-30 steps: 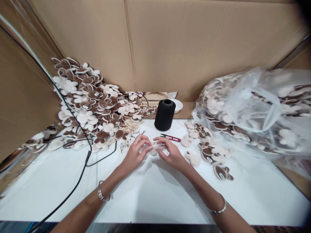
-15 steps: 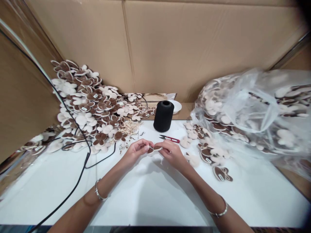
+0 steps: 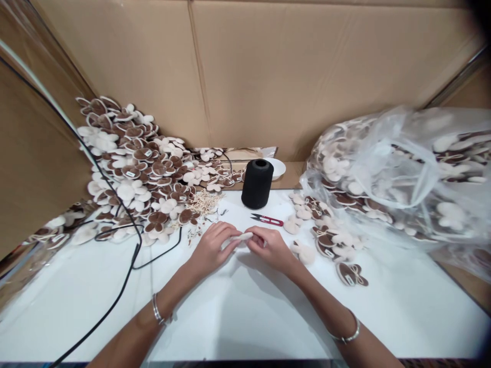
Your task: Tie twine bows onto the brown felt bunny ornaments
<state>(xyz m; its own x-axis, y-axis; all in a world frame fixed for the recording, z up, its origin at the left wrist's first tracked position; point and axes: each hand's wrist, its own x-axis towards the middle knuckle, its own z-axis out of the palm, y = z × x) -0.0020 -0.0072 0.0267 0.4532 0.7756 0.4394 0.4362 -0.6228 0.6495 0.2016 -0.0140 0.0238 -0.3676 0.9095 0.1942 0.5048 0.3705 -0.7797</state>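
Observation:
My left hand [image 3: 213, 248] and my right hand [image 3: 270, 249] pinch a cream plush ear-shaped piece [image 3: 243, 237] between them, low over the white table [image 3: 238, 317]. Most of the piece is hidden by my fingers. Just above my right hand lie red-handled thread snips [image 3: 267, 220]. A black thread cone [image 3: 257, 184] stands further back. A small bundle of pale cut cords [image 3: 204, 203] lies beyond my left hand, near the edge of a large heap of brown-and-cream plush pieces [image 3: 138, 168].
Loose plush pieces [image 3: 303, 251] lie right of my right hand. A clear plastic bag [image 3: 387, 174] full of similar pieces bulges at the right. A black cable [image 3: 111, 301] runs across the left of the table. A white bowl [image 3: 278, 167] and cardboard walls [image 3: 291, 76] stand behind.
The piece has turned in my fingers, from showing brown to showing a cream edge. My hands have come slightly lower and the view has shifted a little.

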